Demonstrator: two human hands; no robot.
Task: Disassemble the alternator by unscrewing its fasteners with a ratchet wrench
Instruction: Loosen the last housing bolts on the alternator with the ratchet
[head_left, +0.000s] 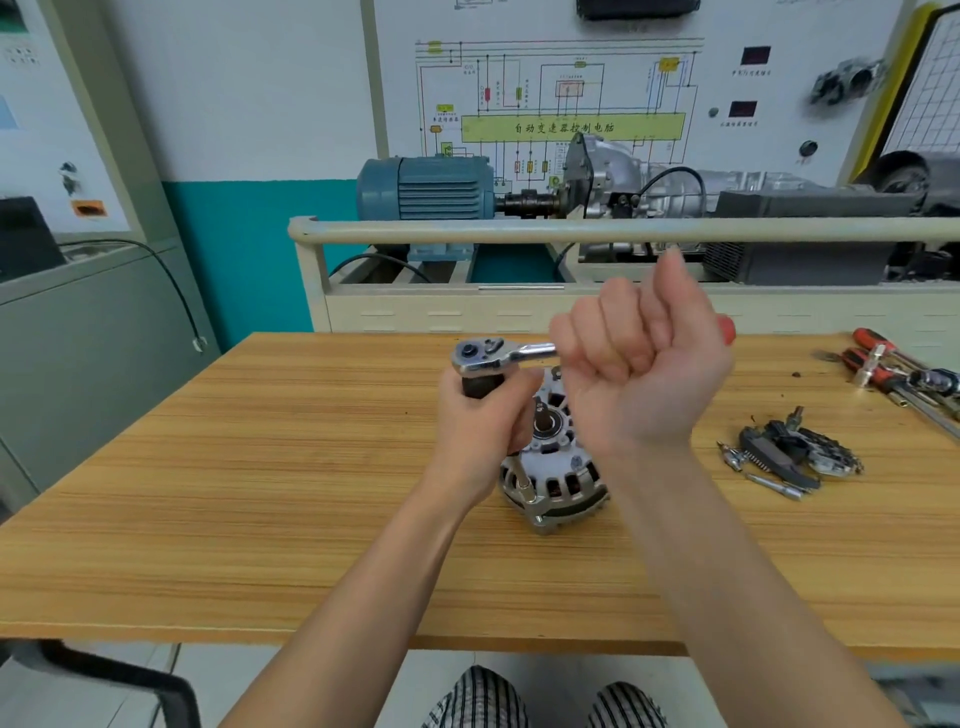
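— Alternator (553, 457) first: where is it sitting?

— It is sitting on the wooden table (260, 493), about mid-width and well back from the near edge, between my two hands. My left hand (480, 421) is gripping a dark extension piece under the ratchet wrench (501, 356), and a silver socket bar (524, 483) is meeting the housing's near-left lug. My right hand (641, 364) is clenching round the wrench's red handle, raised above the alternator.

— Anything crowding you?

— Removed parts (795, 457) are lying to my right, apart from the alternator, with screwdrivers (893, 369) lying near the far right corner. Behind the table a cream rail (571, 231) is fronting a blue motor (426, 189).

— Room to move?

— Bare wood is stretching wide on my left.
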